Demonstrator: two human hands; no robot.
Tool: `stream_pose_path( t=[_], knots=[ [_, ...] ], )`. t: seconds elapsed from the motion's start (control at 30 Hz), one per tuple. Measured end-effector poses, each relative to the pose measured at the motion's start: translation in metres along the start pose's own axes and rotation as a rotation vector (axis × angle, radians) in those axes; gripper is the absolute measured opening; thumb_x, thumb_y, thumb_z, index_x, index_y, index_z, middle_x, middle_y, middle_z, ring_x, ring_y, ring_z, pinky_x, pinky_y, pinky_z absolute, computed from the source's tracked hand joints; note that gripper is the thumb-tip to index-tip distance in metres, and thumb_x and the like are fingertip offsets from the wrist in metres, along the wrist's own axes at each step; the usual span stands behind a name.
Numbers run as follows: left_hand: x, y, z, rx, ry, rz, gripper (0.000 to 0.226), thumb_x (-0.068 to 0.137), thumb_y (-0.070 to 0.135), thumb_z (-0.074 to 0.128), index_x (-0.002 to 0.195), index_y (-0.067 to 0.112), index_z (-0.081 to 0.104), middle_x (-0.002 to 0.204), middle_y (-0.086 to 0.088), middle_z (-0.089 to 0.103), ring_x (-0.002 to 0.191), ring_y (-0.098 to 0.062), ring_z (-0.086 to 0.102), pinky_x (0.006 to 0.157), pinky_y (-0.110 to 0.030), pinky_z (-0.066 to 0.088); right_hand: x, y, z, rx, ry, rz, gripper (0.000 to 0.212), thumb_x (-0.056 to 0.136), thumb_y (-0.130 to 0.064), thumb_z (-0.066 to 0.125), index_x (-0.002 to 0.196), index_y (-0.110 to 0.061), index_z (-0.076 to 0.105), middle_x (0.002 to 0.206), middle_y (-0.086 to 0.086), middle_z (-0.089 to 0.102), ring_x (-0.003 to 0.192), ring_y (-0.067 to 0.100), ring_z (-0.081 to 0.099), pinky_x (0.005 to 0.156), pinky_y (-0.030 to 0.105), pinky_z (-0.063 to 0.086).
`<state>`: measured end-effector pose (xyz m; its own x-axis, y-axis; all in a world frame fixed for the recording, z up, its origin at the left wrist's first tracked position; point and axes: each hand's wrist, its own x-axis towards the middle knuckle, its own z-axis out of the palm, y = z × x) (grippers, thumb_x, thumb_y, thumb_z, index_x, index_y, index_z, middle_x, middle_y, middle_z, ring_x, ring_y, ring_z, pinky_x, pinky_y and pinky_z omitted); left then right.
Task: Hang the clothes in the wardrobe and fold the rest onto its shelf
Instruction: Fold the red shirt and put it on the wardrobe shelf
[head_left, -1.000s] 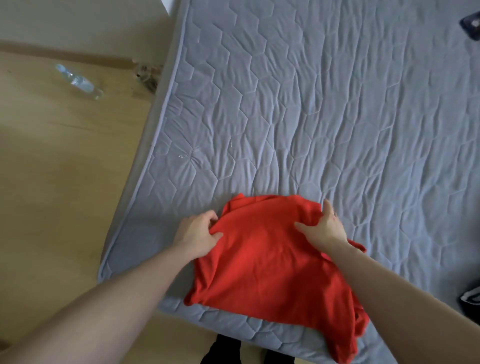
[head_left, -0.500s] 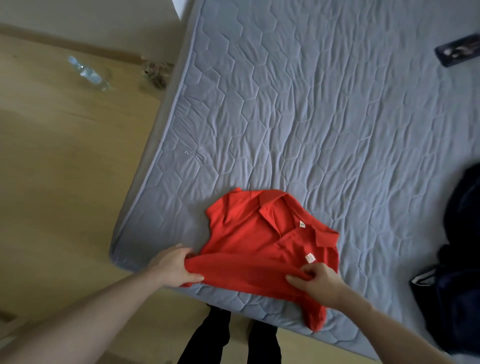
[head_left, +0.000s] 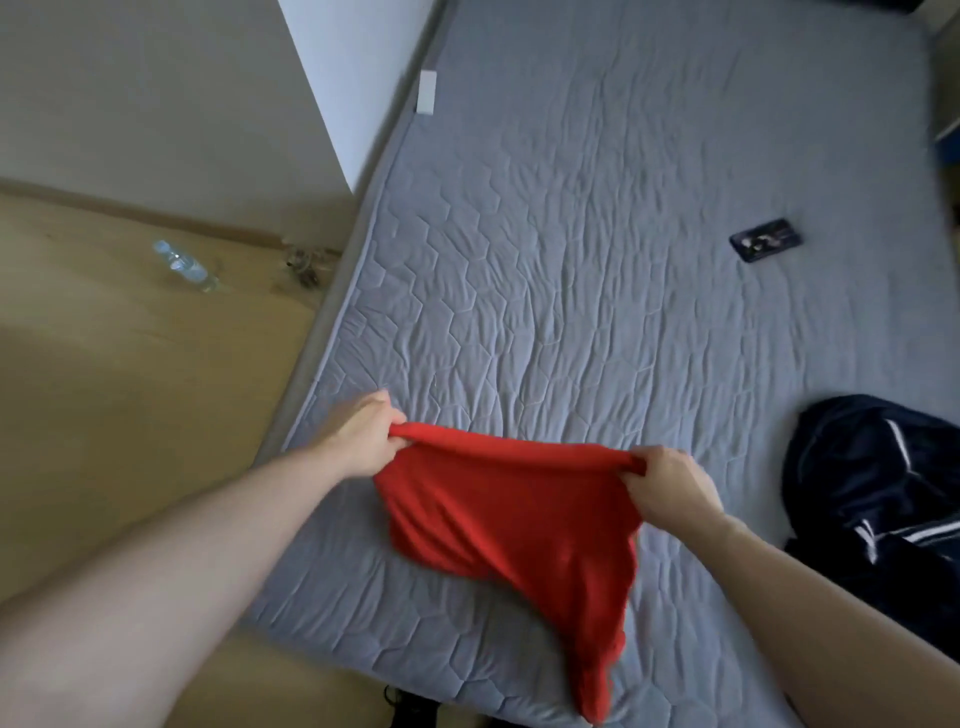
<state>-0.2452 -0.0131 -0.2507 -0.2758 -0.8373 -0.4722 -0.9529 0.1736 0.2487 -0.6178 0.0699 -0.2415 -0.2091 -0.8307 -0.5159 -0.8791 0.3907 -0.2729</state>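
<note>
My red shirt (head_left: 511, 512) is folded over and hangs from its top fold, stretched level between my two grips, above the near left corner of the mattress (head_left: 571, 260). Its lower end droops to a point past the near edge. A dark navy garment with white stripes (head_left: 878, 483) lies crumpled at the right edge.

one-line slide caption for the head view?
Both hands, left hand and right hand, grip the folded edge of a red shirt above a grey mattress.
</note>
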Motion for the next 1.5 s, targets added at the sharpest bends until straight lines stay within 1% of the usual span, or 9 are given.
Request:
stream_pose_path(
  t=[0.1, 0.37, 0.6, 0.73, 0.83, 0.97, 1.13, 1.27, 1.5],
  knots=[
    [0.042, 0.029, -0.100, -0.051, 0.256, 0.034, 0.021, 0.093, 0.033, 0.069, 0.084, 0.016, 0.074, 0.102, -0.013, 0.057, 0.104, -0.038, 0.060, 0.091, -0.045, 0.049, 0.028, -0.033, -0.104, 0.028, 0.229, -0.021, 0.016, 0.092, -0.034, 0.064, 0.088, -0.022, 0.073, 0.094, 0.013, 0.075, 0.097, 0.039, 0.069, 0.073, 0.037, 0.047],
    [0.057, 0.100, -0.378, 0.004, 0.963, 0.153, 0.026, 0.098, 0.037, 0.062, 0.103, 0.018, 0.079, 0.132, -0.002, 0.060, 0.125, -0.036, 0.043, 0.100, -0.045, 0.043, 0.034, -0.106, -0.343, 0.072, 0.956, -0.235, 0.022, 0.093, -0.031, 0.061, 0.101, -0.015, 0.075, 0.097, 0.016, 0.073, 0.093, 0.042, 0.064, 0.072, 0.040, 0.047],
    [0.022, 0.103, -0.422, 0.058, 1.058, 0.252, 0.032, 0.097, 0.037, 0.062, 0.100, 0.010, 0.079, 0.118, -0.001, 0.072, 0.129, -0.031, 0.045, 0.101, -0.046, 0.046, 0.012, -0.113, -0.362, 0.022, 1.018, -0.399, 0.011, 0.092, -0.022, 0.068, 0.082, -0.017, 0.064, 0.087, 0.009, 0.067, 0.088, 0.034, 0.053, 0.069, 0.034, 0.033],
    [0.022, 0.072, -0.361, 0.063, 0.925, 0.207, 0.043, 0.087, 0.051, 0.050, 0.072, 0.018, 0.073, 0.098, -0.001, 0.074, 0.126, -0.028, 0.051, 0.090, -0.046, 0.054, 0.008, -0.093, -0.310, 0.025, 0.894, -0.375, 0.021, 0.087, -0.027, 0.074, 0.075, -0.021, 0.058, 0.071, -0.009, 0.049, 0.078, 0.028, 0.048, 0.062, 0.034, 0.034],
    [0.029, 0.047, -0.285, 0.048, 0.682, 0.162, 0.029, 0.084, 0.045, 0.070, 0.067, 0.022, 0.070, 0.095, -0.005, 0.072, 0.123, -0.030, 0.056, 0.094, -0.046, 0.053, 0.009, -0.072, -0.251, 0.027, 0.772, -0.312, 0.024, 0.086, -0.028, 0.079, 0.075, -0.018, 0.060, 0.071, -0.009, 0.046, 0.081, 0.034, 0.057, 0.060, 0.036, 0.039],
    [0.023, 0.026, -0.165, 0.112, 0.488, 0.173, 0.028, 0.076, 0.043, 0.080, 0.064, 0.020, 0.070, 0.077, 0.007, 0.068, 0.107, -0.022, 0.063, 0.073, -0.039, 0.057, 0.004, -0.034, -0.153, 0.024, 0.531, -0.202, 0.036, 0.087, -0.036, 0.076, 0.068, -0.023, 0.049, 0.069, -0.010, 0.047, 0.075, 0.027, 0.054, 0.058, 0.035, 0.039],
    [-0.015, 0.019, -0.022, 0.234, 0.118, 0.011, 0.028, 0.083, 0.049, 0.065, 0.080, 0.022, 0.067, 0.091, -0.002, 0.069, 0.094, -0.024, 0.068, 0.071, -0.033, 0.046, -0.026, 0.024, -0.012, -0.003, 0.224, 0.000, 0.039, 0.087, -0.039, 0.069, 0.066, -0.029, 0.037, 0.071, -0.007, 0.048, 0.074, 0.024, 0.054, 0.059, 0.035, 0.038],
    [-0.063, 0.015, 0.074, 0.333, -0.130, -0.031, 0.023, 0.088, 0.041, 0.062, 0.097, 0.020, 0.067, 0.107, -0.001, 0.069, 0.107, -0.025, 0.066, 0.084, -0.034, 0.049, -0.068, 0.060, 0.088, -0.067, 0.007, 0.044, 0.003, 0.087, -0.028, 0.059, 0.087, -0.031, 0.059, 0.089, -0.009, 0.060, 0.095, 0.019, 0.064, 0.068, 0.035, 0.050],
    [-0.129, 0.014, 0.174, 0.436, -0.402, -0.019, 0.022, 0.093, 0.023, 0.059, 0.113, 0.019, 0.067, 0.120, -0.002, 0.067, 0.115, -0.026, 0.065, 0.093, -0.038, 0.050, -0.127, 0.079, 0.172, -0.168, -0.276, 0.135, 0.033, 0.086, -0.013, 0.051, 0.112, -0.029, 0.065, 0.115, -0.007, 0.065, 0.111, 0.022, 0.062, 0.081, 0.033, 0.050]
  ],
)
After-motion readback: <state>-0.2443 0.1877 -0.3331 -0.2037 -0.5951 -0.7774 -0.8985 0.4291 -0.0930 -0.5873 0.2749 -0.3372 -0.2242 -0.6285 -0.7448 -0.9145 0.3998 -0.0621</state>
